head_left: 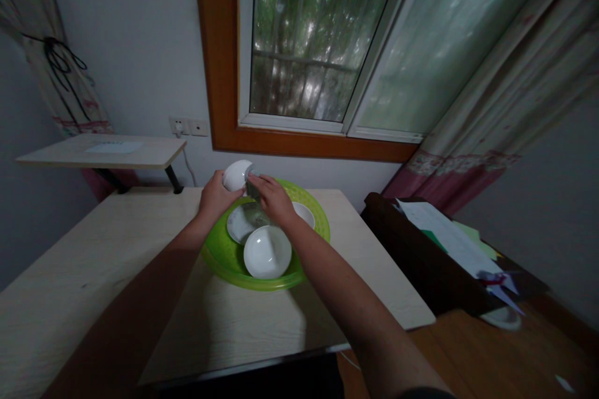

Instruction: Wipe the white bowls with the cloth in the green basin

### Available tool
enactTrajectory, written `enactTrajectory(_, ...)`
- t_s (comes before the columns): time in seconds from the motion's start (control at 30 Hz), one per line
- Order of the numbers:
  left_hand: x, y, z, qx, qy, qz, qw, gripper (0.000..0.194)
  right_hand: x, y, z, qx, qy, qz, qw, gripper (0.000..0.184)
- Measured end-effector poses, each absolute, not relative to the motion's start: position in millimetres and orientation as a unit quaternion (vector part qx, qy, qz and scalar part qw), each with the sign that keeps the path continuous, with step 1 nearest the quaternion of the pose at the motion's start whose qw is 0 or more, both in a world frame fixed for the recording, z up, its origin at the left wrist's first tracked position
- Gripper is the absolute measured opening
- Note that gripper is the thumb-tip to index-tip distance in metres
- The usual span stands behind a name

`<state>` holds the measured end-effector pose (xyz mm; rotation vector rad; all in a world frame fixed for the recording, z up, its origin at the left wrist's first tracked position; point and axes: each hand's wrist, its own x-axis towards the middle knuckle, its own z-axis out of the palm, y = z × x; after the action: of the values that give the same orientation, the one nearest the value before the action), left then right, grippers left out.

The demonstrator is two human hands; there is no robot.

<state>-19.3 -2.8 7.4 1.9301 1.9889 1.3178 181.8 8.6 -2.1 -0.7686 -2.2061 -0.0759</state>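
Above the far left part of a green plastic basin (219,259), my left hand (216,198) grips a small white bowl (235,176), tilted on its side. My right hand (276,199) is at the bowl's right edge, its fingers closed over a greyish, cloth-like piece (253,188) that touches the bowl. Inside the basin, a white bowl (267,252) sits upright nearest me. A white plate (238,224) lies behind it, to the left. Another white dish (304,214) shows at the right, partly hidden by my right hand and forearm.
The basin stands on a pale wooden table (243,318). A raised shelf (107,149) with a paper on it stands at the back left. Wall sockets (187,127) and a window (309,43) are behind. To the right, a dark brown piece of furniture (421,262) holds papers.
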Motion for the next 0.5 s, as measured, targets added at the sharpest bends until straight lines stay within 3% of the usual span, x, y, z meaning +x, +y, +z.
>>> enactTrajectory(0.27, -15.1, -10.0, 10.0, 0.67, 0.625, 0.399, 0.041, 0.064, 190.1, 19.5, -7.9, -0.343, -0.828, 0.038, 0.441, 0.06)
enactTrajectory(0.5, -15.1, -8.8, 3.5, 0.735, 0.569, 0.369, 0.021, 0.052, 177.4, 2.4, 0.0, -0.252, -0.9, 0.011, 0.354, 0.067)
